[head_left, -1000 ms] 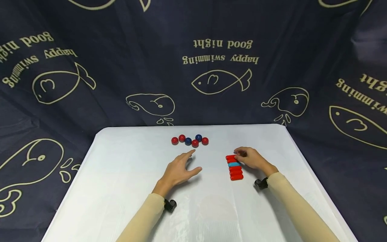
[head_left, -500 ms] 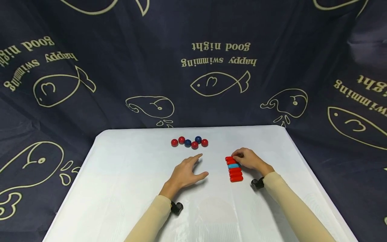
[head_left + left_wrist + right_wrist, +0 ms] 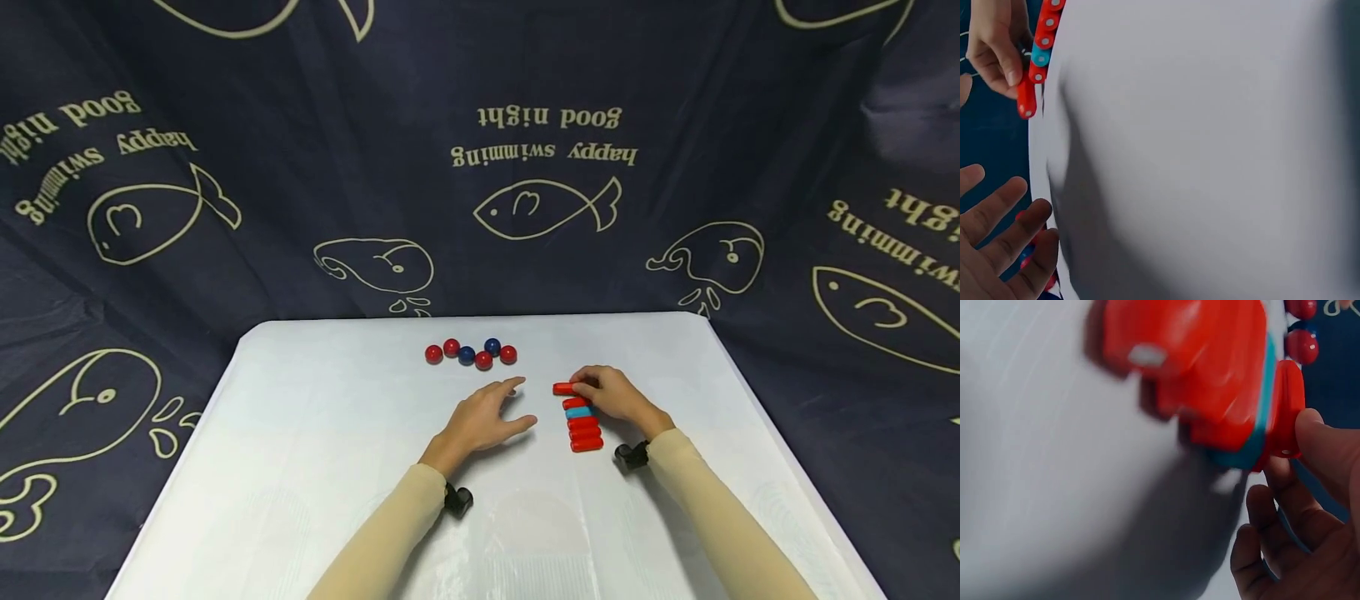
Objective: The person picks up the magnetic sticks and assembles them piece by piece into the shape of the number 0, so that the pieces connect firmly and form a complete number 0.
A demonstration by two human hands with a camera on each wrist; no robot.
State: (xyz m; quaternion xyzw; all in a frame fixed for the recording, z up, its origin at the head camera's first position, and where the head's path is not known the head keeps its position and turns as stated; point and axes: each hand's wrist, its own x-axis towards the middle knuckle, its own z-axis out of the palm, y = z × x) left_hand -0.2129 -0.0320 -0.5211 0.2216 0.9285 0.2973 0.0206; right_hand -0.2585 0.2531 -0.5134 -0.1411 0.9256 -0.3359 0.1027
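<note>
My right hand (image 3: 621, 394) pinches a red rod (image 3: 562, 389) with rounded ends at the far end of a row. Its thumb lies on the rod in the right wrist view, where the held red rod (image 3: 1289, 409) stands beside the row. Nearer me lie another red rod (image 3: 575, 404), a light blue rod (image 3: 578, 413) and several more red rods (image 3: 585, 434), side by side. My left hand (image 3: 480, 419) hovers left of the row, thumb and fingers spread around nothing. Its spread fingers (image 3: 1007, 247) also show in the left wrist view.
Several red balls (image 3: 483, 361) and two dark blue balls (image 3: 467, 356) form a zigzag at the far side of the white table (image 3: 322, 433). Behind the table hangs a dark cloth (image 3: 420, 200) with fish drawings.
My right hand has drawn the farthest red rod slightly left and away from the row. My left hand has moved right, nearer the rods. The balls stay in place.
</note>
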